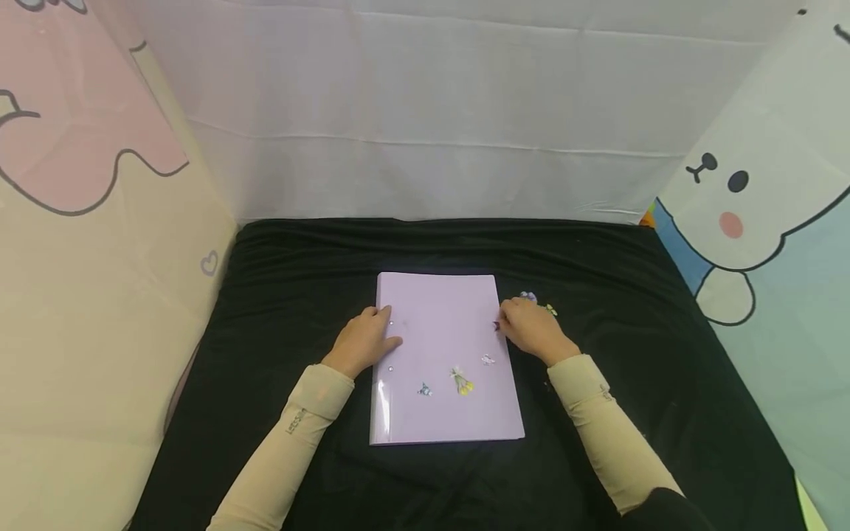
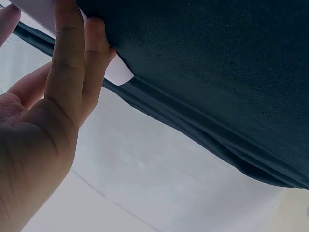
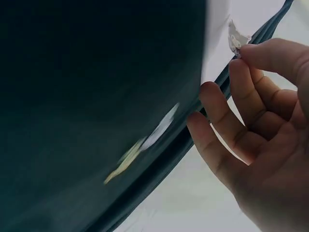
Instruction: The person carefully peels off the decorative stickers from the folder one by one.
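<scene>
1. Covering both forearms, pale sleeves (image 1: 285,446) come in at eight o'clock and four o'clock, with the lilac folder taken as the dial's centre; lettering marks the left one.
2. The lilac folder (image 1: 438,310) lies flat in the middle of the counter, its glossy strip running down the nine o'clock side.
3. On its cover, around its centre, sit a yellow tulip sticker (image 1: 462,382) at five o'clock, a blue sticker (image 1: 424,389) between seven and eight, and a whitish sticker (image 1: 488,359) at three.
4. The left hand (image 1: 359,341) touches the folder's nine o'clock edge, thumb over the cover; its grip is released, the fingers extended along the edge.
5. The right hand (image 1: 533,327) is at two o'clock, its grip grasping a small decoration (image 3: 236,37) between thumb and index finger, at the folder's edge. It looks dark purple from the head, whitish from the wrist.
6. Just beyond that hand, near two o'clock, lie a purple piece (image 1: 528,296) and a yellow piece (image 1: 551,310).
7. Black cloth (image 1: 299,273) drapes the counter.
8. Farthest off, a white backdrop (image 1: 425,96) fills twelve o'clock; a cartoon animal (image 1: 750,184) shows at two.
</scene>
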### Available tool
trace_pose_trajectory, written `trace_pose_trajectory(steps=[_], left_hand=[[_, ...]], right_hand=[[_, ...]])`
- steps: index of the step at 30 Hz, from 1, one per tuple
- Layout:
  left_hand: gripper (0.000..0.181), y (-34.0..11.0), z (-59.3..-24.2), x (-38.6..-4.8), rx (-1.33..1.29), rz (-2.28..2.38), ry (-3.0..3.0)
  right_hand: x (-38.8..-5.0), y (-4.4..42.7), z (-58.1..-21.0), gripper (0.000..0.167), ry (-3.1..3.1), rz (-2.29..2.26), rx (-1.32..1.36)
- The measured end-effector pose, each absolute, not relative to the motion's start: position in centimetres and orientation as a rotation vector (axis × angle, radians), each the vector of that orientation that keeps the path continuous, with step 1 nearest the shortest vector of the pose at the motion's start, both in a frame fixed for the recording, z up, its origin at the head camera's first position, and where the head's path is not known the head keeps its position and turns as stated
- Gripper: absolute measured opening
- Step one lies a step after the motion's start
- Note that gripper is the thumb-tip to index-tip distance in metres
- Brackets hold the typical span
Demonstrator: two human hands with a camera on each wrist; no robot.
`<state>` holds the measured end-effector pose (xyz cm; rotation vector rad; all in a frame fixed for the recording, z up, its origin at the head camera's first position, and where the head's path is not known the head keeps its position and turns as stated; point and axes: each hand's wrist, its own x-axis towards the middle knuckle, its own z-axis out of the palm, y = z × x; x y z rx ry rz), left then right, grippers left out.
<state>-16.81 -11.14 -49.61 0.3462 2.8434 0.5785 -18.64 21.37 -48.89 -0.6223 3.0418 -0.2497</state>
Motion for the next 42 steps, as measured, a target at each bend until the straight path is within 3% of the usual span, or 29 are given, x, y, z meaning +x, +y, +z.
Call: trace_pose_trajectory(steps=[7,15,30,42], left_hand=[[0.068,-11.3,-49.6,-16.7,0.342,0.585,2.85],[0.069,-11.4,-49.5,-16.9,0.339,0.579,2.847],[0.071,-11.3,-49.7,-16.8,0.332,0.598,2.842],[0.067,-11.3,-49.6,-16.8,0.371,0.579,2.861]], right_hand=[[-18.0,26.4,-48.8,0.005,3.044,-0.292,-0.446],[-17.7,28.8,-48.8,0.005,3.062,-0.272,-0.414],[-17.1,28.8,-48.7,0.007,3.091,-0.318,-0.424],[-16.1,25.4,-48.4,0.012,3.11,-0.341,-0.488]])
